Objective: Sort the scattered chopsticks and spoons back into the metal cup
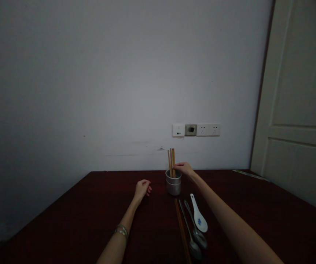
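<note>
A metal cup [173, 186] stands upright on the dark red table, with several wooden chopsticks [171, 161] rising out of it. My right hand [184, 168] reaches over the cup's right rim, and its fingertips pinch the chopsticks on that side. To the left of the cup, my left hand [142, 189] rests by the tabletop, holding nothing, its fingers loosely bent and a little apart. Nearer to me lie wooden chopsticks [182, 229], two metal spoons [194, 250] [199, 238] and a white soup spoon [199, 216] with a blue mark in its bowl.
The dark red table [92, 216] meets a pale wall [136, 80] at its back edge. Sockets and switches [202, 129] sit on the wall behind the cup. At right is a pale panelled door [301, 91]; a thin flat strip [250, 175] lies near the table's back right corner.
</note>
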### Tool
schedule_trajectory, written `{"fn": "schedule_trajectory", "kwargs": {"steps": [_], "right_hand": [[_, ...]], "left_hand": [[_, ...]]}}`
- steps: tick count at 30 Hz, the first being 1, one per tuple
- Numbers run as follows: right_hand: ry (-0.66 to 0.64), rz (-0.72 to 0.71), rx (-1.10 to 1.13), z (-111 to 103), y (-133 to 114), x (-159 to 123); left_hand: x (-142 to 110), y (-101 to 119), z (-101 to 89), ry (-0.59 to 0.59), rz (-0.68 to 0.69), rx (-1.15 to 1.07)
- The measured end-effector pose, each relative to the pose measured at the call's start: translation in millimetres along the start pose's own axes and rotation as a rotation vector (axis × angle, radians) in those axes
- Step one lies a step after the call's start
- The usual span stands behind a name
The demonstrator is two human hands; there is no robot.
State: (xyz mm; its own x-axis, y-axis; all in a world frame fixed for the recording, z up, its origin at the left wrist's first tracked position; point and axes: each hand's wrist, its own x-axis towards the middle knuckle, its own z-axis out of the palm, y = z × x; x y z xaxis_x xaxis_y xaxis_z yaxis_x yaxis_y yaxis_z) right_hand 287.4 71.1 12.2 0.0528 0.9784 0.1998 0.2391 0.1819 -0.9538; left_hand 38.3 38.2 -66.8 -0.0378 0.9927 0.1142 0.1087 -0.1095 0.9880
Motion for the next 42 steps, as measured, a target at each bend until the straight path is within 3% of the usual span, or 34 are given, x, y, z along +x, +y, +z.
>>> {"fn": "schedule_trajectory", "kwargs": {"steps": [16,33,38,42], "right_hand": [[-0.006,0.020,0.021,2,6,3],[-0.123,0.013,0.062,-1,10,-3],[-0.081,0.048,0.048,-9,8,-5],[-0.072,0.095,-0.041,-29,18,-8]], "left_hand": [[2,-1,-0.3,-0.008,0.013,0.050],[5,-8,-0.9,-0.014,0.012,0.042],[5,-7,-1.1,-0.015,0.013,0.038],[2,-4,-0.1,-0.011,0.014,0.047]]}}
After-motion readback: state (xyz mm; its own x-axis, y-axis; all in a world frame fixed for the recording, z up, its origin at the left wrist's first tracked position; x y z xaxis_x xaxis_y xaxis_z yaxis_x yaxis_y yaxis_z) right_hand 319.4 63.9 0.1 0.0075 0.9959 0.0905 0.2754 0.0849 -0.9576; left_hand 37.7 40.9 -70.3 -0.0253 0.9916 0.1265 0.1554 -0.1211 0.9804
